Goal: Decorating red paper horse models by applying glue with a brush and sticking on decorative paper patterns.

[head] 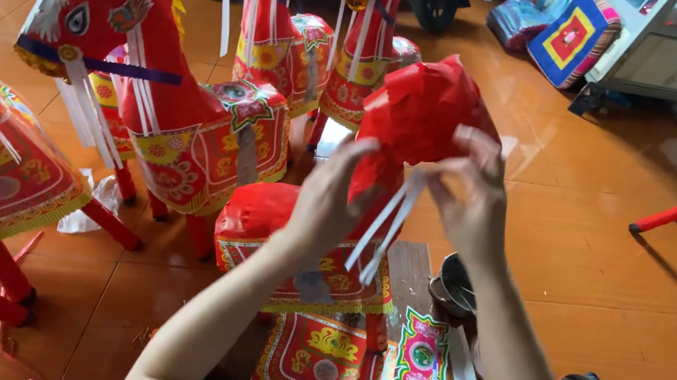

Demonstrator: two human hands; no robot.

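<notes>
Head view: your left hand (327,202) and right hand (476,200) are both raised at centre, fingers pinched around white paper strips (384,221) hanging from the red paper horse head (416,116) at twelve o'clock. Finished paper horses (175,115) stand at ten o'clock.
</notes>
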